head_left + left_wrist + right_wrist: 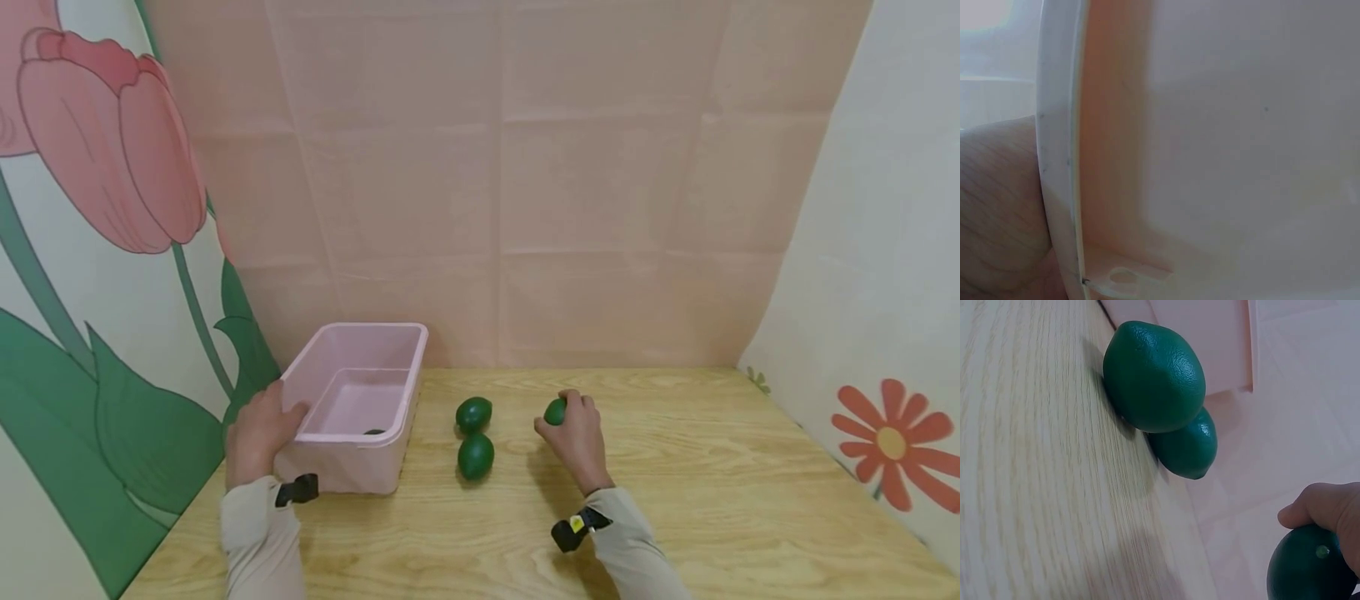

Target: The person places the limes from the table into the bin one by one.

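Note:
My left hand grips the left rim of a pink plastic bin, its thumb lying over the edge; in the left wrist view the bin's wall fills most of the picture. Inside the bin, only the top of a green thing shows above the near rim. Between thumb and fingers, my right hand holds a green lime, seemingly above the table. To its left two more limes, a far one and a near one, lie close together on the wood, beside the bin.
The wood-grain table ends at a pinkish cloth backdrop. A tulip-printed panel stands at the left, close to the bin and left hand. A white panel with a red flower borders the right side.

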{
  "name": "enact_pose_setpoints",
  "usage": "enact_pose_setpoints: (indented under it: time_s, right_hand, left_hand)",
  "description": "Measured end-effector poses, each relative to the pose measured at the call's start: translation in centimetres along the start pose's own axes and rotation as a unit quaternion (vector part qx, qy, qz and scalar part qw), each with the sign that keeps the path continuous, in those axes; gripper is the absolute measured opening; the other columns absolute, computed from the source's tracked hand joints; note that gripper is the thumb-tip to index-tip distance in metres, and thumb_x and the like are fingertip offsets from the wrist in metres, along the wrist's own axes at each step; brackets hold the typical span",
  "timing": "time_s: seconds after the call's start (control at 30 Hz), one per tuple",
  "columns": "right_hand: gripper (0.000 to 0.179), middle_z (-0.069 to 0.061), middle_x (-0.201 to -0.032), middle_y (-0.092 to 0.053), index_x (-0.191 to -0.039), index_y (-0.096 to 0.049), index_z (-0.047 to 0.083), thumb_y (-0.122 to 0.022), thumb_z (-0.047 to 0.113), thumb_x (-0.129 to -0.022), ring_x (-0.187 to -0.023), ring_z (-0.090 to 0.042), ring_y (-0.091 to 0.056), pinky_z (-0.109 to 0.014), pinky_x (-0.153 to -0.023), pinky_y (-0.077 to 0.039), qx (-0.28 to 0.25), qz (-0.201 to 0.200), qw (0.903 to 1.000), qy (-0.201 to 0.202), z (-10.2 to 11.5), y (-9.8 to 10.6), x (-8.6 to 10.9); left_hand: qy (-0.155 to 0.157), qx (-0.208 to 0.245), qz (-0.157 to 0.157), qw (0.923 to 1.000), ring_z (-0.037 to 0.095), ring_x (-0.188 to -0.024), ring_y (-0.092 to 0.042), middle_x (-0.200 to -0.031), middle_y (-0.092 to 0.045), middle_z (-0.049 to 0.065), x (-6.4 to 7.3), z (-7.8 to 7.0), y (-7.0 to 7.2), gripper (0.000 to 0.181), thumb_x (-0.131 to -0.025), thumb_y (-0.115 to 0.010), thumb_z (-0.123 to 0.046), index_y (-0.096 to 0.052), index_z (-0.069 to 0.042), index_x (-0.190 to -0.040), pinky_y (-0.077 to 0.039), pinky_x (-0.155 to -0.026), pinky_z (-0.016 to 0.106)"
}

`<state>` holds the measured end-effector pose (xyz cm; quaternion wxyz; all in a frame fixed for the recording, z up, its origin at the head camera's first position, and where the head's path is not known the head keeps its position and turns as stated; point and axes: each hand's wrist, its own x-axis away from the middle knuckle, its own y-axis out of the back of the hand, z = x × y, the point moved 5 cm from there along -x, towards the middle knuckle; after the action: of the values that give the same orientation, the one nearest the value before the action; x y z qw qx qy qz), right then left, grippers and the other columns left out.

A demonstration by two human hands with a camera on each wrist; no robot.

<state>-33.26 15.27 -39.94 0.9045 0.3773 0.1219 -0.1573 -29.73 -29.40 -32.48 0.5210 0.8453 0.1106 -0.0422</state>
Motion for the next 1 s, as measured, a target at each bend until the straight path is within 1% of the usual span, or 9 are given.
enact_pose_setpoints:
  time_s: [0.17, 0.7, 1.0]
  right_hand:
    - [0.062, -0.028, -0.126, -0.049, -0.134, -0.051, -0.002, -0.074, 0.026, -0.084, -0.102, -0.04, -0.053, -0.05, -0.075, -0.053, 0.0, -0.002, 1.0, 0.003, 0.2, -0.1, -0.1]
    - [0.064, -0.027, -0.126, -0.05, -0.135, -0.052, -0.002, -0.075, 0.027, -0.083, -0.104, -0.039, -0.053, -0.051, -0.077, -0.053, -0.012, -0.008, 0.9998, 0.011, 0.8, -0.4, -0.1]
    - [0.063, -0.027, -0.126, -0.05, -0.134, -0.052, -0.002, -0.076, 0.026, -0.084, -0.105, -0.04, -0.052, -0.052, -0.077, -0.053, -0.016, -0.011, 0.9997, 0.015, 1.2, -0.3, 0.1]
  left_hand:
    - [0.002, 0.002, 0.0, 1.0, 0.054, -0.111, -0.054, -0.13, -0.051, 0.038, 0.0, 0.0, 0.0, 0.058, -0.098, -0.05, -0.032, -0.04, 0.01, -0.138, -0.042, -0.088, 0.067]
    - [-0.002, 0.006, -0.005, 1.0, 0.054, -0.109, -0.055, -0.127, -0.052, 0.039, 0.2, -0.3, 0.1, 0.057, -0.098, -0.052, -0.029, -0.042, 0.01, -0.137, -0.044, -0.086, 0.067]
    - [-0.004, -0.003, -0.006, 1.0, 0.055, -0.109, -0.055, -0.127, -0.052, 0.039, 0.2, -0.4, 0.3, 0.057, -0.097, -0.051, -0.03, -0.043, 0.012, -0.135, -0.044, -0.086, 0.067]
